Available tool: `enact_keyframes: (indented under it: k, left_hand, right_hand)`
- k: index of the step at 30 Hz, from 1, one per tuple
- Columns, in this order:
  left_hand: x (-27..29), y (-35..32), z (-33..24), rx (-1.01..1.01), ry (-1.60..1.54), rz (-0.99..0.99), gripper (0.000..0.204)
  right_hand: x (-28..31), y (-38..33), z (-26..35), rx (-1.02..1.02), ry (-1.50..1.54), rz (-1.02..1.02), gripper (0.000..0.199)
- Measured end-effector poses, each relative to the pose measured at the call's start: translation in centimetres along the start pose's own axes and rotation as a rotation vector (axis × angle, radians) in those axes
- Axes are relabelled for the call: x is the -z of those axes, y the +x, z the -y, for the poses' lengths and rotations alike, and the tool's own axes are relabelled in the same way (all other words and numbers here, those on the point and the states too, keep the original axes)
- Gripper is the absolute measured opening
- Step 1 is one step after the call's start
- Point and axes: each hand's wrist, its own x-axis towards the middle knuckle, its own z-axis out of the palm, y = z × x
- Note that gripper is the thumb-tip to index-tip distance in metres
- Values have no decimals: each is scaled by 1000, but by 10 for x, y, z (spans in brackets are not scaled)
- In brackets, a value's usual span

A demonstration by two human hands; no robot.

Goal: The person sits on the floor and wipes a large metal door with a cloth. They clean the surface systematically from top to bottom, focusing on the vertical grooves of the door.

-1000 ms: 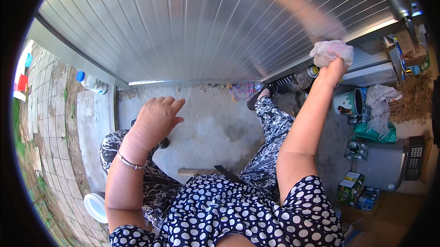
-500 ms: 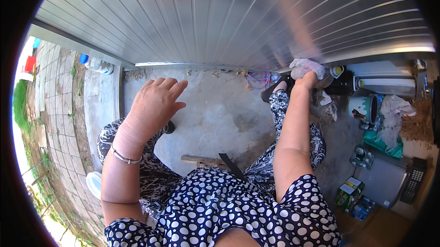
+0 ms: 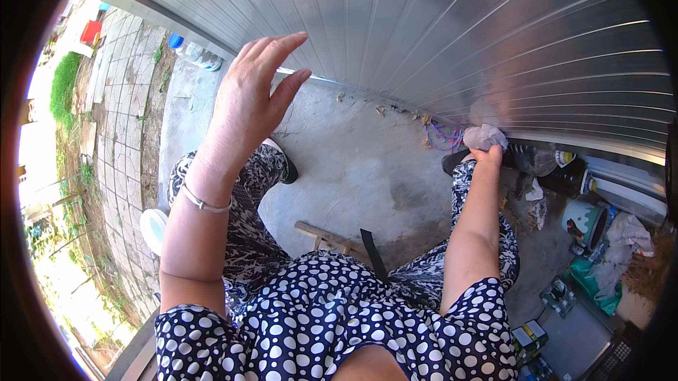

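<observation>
My right hand (image 3: 488,156) is closed on a crumpled, pale pinkish-grey cloth (image 3: 484,137). It holds the cloth at the lower edge of a ribbed, shiny metal panel (image 3: 367,35), low on the right. The panel carries a blurred reflection above the cloth. My left hand (image 3: 258,88) is raised in the air, holding nothing, with its thumb apart from the fingers. In the picture it overlaps the panel's bottom edge; I cannot tell whether it touches the panel. A bracelet (image 3: 205,202) circles my left wrist.
Between my legs is part of a wooden stool (image 3: 318,234) on the concrete floor (image 3: 353,162). Coloured strings (image 3: 441,135) lie near my right foot. To the right stand a teal-and-white bucket (image 3: 575,218) and plastic bags (image 3: 621,247). A blue-capped clear bottle (image 3: 196,54) lies at the left.
The view has turned, shifting the scene rightward and tilting the panel's edge. My left hand has risen in the picture, across the panel's edge. My right hand keeps the cloth at the panel's bottom.
</observation>
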Motion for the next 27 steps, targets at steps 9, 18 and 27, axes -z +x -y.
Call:
enact_keyframes:
  k: [9, 18, 27]
  left_hand:
    - [-11, 3, -5, -121, -27, -80, 32]
    - [-11, -6, -5, -105, -26, -19, 34]
    - [-4, -12, -2, -126, -66, -26, 33]
  right_hand:
    - [-69, -64, 26, 182, 89, -169, 33]
    - [-170, -200, 85, 959, -142, 107, 42]
    - [-267, -263, 83, 1735, -653, -487, 56]
